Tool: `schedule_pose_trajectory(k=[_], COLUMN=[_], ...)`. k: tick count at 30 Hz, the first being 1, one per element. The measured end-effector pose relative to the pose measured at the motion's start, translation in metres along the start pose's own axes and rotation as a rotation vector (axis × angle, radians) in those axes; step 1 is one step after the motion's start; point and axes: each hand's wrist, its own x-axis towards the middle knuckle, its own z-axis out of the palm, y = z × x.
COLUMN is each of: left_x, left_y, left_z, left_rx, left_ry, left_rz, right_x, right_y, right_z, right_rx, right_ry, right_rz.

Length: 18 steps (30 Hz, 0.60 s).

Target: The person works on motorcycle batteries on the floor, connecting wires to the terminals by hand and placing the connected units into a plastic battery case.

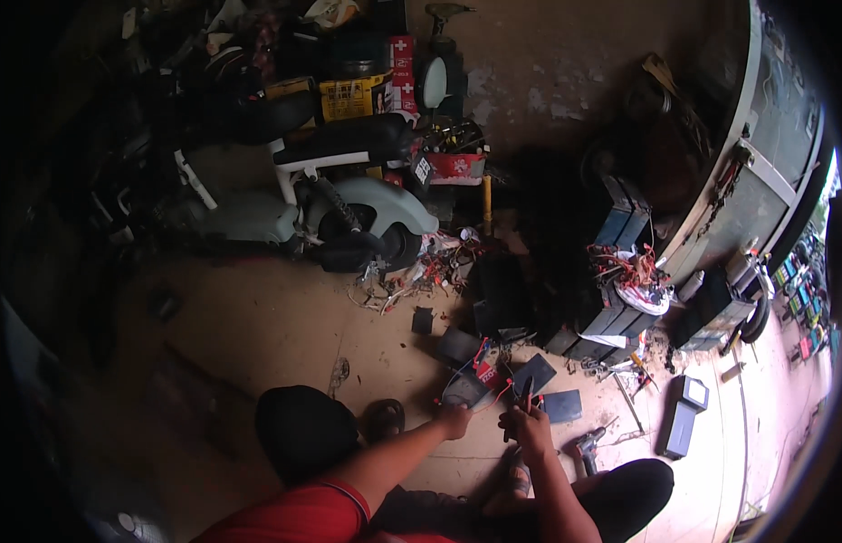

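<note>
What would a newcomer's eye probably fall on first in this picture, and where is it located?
Probably the pale scooter with its black seat, in the upper part, left of centre. Next might come the bright tangle of red wires, right of centre. Low in the middle, the left hand and the right hand are close to flat dark blocks.

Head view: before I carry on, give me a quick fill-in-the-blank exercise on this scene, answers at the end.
The hand nearer the power drill is the person's ____ one. In the picture, the parked scooter is ____ and to the left of the flat dark blocks. The scooter's seat is ____. The person's sleeve is ____.
Missing words: right; above; black; red.
</note>
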Motion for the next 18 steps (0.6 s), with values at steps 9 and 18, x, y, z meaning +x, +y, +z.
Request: schedule_pose_trajectory(k=[9,18], left_x=[-0.01,0.012], left_y=[0.048,0.055], left_z=[-0.026,-0.017], left_rx=[-0.039,-0.107], left_ry=[0.029,-0.172], left_rz=[-0.096,-0.062], right_x=[0.009,0.004], right_y=[0.016,0.024], right_z=[-0.009,-0.023], right_rx=[-0.015,0.012], right_ry=[0.069,0.123], right_rz=[-0.023,-0.06])
